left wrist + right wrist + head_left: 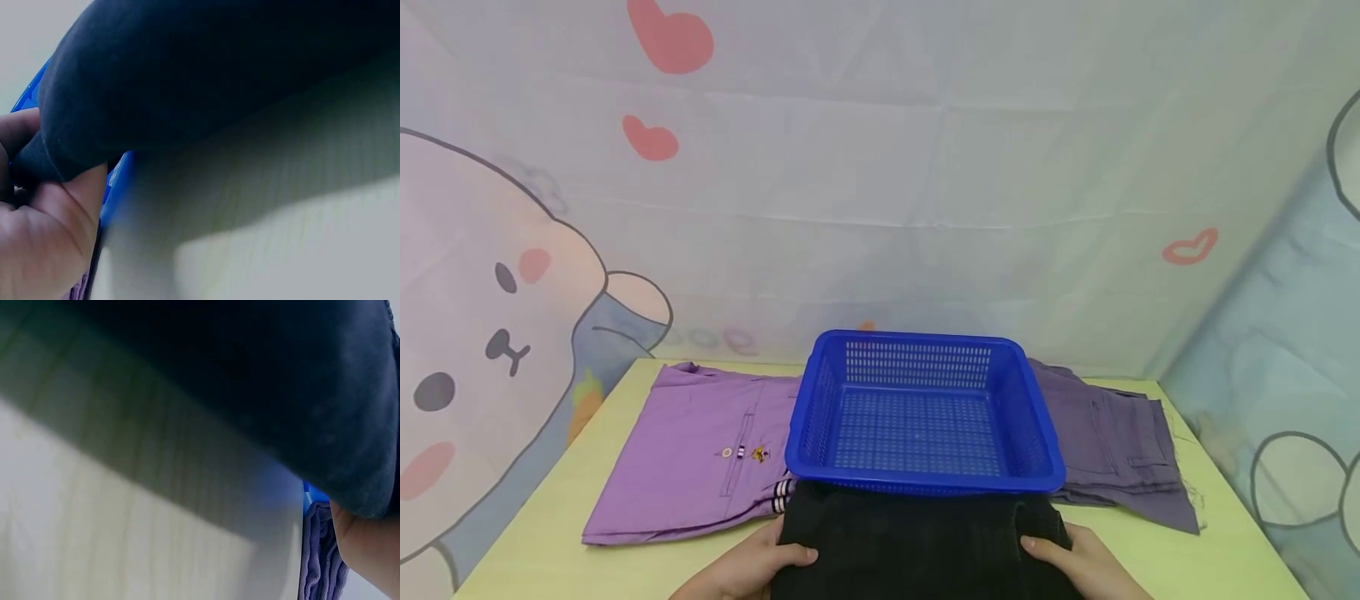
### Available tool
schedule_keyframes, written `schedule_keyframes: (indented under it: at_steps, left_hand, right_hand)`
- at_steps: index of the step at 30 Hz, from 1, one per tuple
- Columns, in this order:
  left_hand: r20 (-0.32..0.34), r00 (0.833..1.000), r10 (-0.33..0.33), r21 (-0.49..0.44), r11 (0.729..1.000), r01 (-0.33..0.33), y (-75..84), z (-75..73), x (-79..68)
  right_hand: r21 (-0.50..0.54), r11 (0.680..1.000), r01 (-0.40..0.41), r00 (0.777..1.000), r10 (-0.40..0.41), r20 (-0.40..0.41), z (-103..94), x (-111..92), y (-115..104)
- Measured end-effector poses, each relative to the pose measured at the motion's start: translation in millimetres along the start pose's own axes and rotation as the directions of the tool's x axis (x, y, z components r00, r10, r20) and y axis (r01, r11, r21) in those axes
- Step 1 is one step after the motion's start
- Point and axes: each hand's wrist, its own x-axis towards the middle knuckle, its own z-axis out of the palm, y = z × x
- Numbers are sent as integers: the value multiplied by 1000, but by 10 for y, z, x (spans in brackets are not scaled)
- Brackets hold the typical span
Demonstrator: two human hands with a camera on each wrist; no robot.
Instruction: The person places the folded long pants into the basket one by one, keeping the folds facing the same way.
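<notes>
While left hand (749,560) and right hand (1084,557) pinch its sides, black cloth (917,546) looks soft; likely limp; two-sided hold suits.

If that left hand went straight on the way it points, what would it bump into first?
Past the black cloth that the left hand grips, likely the near side of the blue basket, though the hand's height is unclear.
</notes>
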Motion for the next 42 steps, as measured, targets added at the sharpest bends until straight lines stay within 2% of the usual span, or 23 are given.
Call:
schedule_keyframes:
  at_steps: [5,13,20,26,36,39,42]
  left_hand:
    - [17,1000,-2,-48,999,3,2,7,-12]
    - [28,1000,3,-47,999,-1,-4,9,-23]
    - [-9,1000,13,0,1000,-13,2,24,-43]
    - [-23,1000,1,21,1000,-1,8,26,-62]
    - [36,999,8,10,1000,-8,33,23,-93]
    - [12,1000,-4,27,1000,4,48,39,-100]
    - [-43,998,-34,46,998,36,70,63,-108]
  right_hand:
    - [96,995,-15,999,11,45,-12,-30,-20]
    - [130,991,-40,998,34,49,-7,-71,-22]
    - [55,998,-30,1000,30,7,-3,-75,-6]
    - [42,998,-47,999,47,-10,-7,-77,-14]
    - [77,996,-44,999,44,-4,54,-125,-58]
    - [49,998,-37,999,38,-24,70,-130,-76]
    - [31,999,-37,999,38,-37,75,-133,-86]
